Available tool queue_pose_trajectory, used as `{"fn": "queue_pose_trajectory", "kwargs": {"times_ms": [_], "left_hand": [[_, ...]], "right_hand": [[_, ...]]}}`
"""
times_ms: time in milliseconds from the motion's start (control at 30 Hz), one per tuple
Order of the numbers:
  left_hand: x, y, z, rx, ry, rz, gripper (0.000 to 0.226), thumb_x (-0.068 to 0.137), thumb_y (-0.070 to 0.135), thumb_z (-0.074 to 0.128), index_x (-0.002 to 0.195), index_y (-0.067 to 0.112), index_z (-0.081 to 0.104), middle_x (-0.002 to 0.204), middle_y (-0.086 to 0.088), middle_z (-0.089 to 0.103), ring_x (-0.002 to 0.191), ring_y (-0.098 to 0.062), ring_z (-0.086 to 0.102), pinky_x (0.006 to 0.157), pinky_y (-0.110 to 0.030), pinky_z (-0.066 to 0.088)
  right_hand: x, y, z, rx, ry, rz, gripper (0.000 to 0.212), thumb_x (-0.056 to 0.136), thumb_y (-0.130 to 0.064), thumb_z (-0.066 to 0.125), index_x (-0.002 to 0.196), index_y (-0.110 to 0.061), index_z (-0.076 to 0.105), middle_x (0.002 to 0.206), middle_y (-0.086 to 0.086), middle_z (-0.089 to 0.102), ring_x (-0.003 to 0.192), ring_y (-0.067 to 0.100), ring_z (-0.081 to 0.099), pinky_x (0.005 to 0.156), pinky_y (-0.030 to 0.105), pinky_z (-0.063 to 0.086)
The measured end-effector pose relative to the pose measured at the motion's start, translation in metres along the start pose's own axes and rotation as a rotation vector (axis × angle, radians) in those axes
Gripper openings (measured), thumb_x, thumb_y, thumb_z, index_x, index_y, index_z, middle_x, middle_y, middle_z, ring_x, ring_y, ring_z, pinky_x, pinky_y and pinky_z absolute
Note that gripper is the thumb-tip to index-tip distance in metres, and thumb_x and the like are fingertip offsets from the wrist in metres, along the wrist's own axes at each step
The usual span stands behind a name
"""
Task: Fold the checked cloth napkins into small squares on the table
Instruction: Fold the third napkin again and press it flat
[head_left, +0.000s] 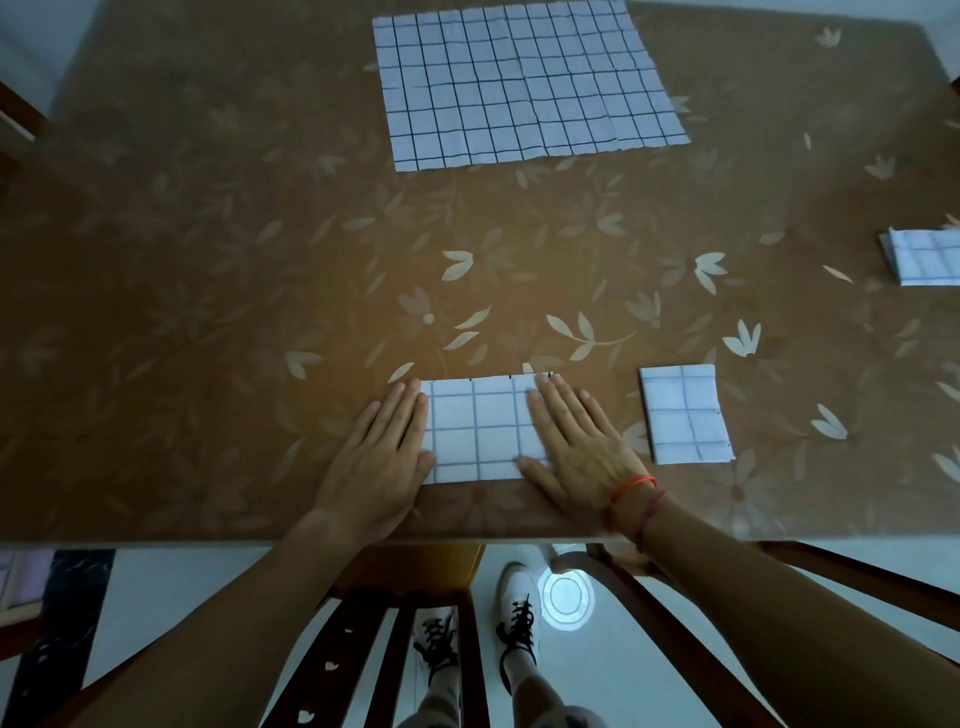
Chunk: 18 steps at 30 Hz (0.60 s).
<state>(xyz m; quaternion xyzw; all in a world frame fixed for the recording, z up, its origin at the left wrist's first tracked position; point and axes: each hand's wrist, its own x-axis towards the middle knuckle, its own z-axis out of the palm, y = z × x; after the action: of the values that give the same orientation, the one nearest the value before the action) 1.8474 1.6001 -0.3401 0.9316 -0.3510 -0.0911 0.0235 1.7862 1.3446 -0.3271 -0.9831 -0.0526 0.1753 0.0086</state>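
A white napkin with dark checks, folded into a wide rectangle (480, 431), lies near the table's front edge. My left hand (379, 457) rests flat on its left end, fingers together and pointing away from me. My right hand (576, 441) lies flat on its right end, a red string at the wrist. Neither hand grips anything. A napkin folded into a small square (685, 413) lies just right of my right hand. An unfolded checked napkin (524, 83) is spread flat at the table's far side. Another folded napkin (924, 257) sits at the right edge of view.
The table (208, 291) has a brown top with a pale leaf pattern. Its front edge runs just below my wrists. Under it stand dark wooden chairs (363, 639), and my feet in white shoes (514, 608) show on a light floor.
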Motion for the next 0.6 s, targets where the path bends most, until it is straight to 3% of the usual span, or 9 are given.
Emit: {"fn": "queue_pose_trajectory", "kwargs": {"times_ms": [233, 433, 500, 567, 600], "left_hand": [[0.001, 0.003, -0.003, -0.004, -0.025, -0.026, 0.064, 0.101, 0.041, 0.009, 0.148, 0.0, 0.024, 0.157, -0.018, 0.019, 0.147, -0.029, 0.014, 0.116, -0.046, 0.025], [0.003, 0.005, -0.006, -0.006, -0.04, -0.066, 0.066, 0.098, 0.044, 0.024, 0.15, 0.004, 0.022, 0.159, -0.013, 0.015, 0.148, -0.025, 0.009, 0.118, -0.044, 0.02], [0.003, 0.005, -0.006, -0.025, -0.047, -0.07, 0.065, 0.099, 0.043, 0.03, 0.151, 0.007, 0.017, 0.161, -0.01, 0.009, 0.148, -0.022, 0.002, 0.119, -0.042, 0.013], [0.003, 0.005, -0.006, -0.025, -0.047, -0.072, 0.064, 0.1, 0.044, 0.027, 0.152, 0.008, 0.016, 0.161, -0.009, 0.007, 0.148, -0.021, -0.001, 0.119, -0.041, 0.011], [0.003, 0.005, -0.006, -0.022, -0.045, -0.075, 0.065, 0.099, 0.045, 0.023, 0.152, 0.008, 0.016, 0.161, -0.009, 0.006, 0.148, -0.021, -0.002, 0.119, -0.041, 0.01]], "right_hand": [[-0.003, -0.006, -0.011, 0.026, -0.062, 0.044, 0.081, 0.093, -0.061, 0.009, 0.146, -0.005, 0.03, 0.154, 0.017, 0.026, 0.143, 0.032, 0.026, 0.114, 0.052, 0.027], [0.016, -0.009, -0.05, 0.183, 0.041, 0.092, 0.077, 0.078, -0.05, 0.059, 0.144, -0.027, 0.028, 0.147, 0.003, 0.031, 0.131, 0.026, 0.036, 0.106, 0.042, 0.037], [0.017, -0.007, -0.076, 0.292, -0.05, 0.149, 0.075, 0.077, -0.038, 0.066, 0.142, -0.03, 0.031, 0.133, 0.002, 0.044, 0.125, 0.025, 0.04, 0.1, 0.039, 0.04], [0.016, -0.006, -0.096, 0.405, -0.237, 0.235, 0.054, 0.088, -0.018, 0.06, 0.138, -0.016, 0.04, 0.098, 0.006, 0.051, 0.117, 0.027, 0.046, 0.101, 0.039, 0.038], [0.017, -0.007, -0.104, 0.394, -0.315, 0.215, 0.047, 0.091, -0.013, 0.058, 0.134, -0.01, 0.041, 0.097, 0.009, 0.051, 0.115, 0.027, 0.046, 0.105, 0.038, 0.035]]}}
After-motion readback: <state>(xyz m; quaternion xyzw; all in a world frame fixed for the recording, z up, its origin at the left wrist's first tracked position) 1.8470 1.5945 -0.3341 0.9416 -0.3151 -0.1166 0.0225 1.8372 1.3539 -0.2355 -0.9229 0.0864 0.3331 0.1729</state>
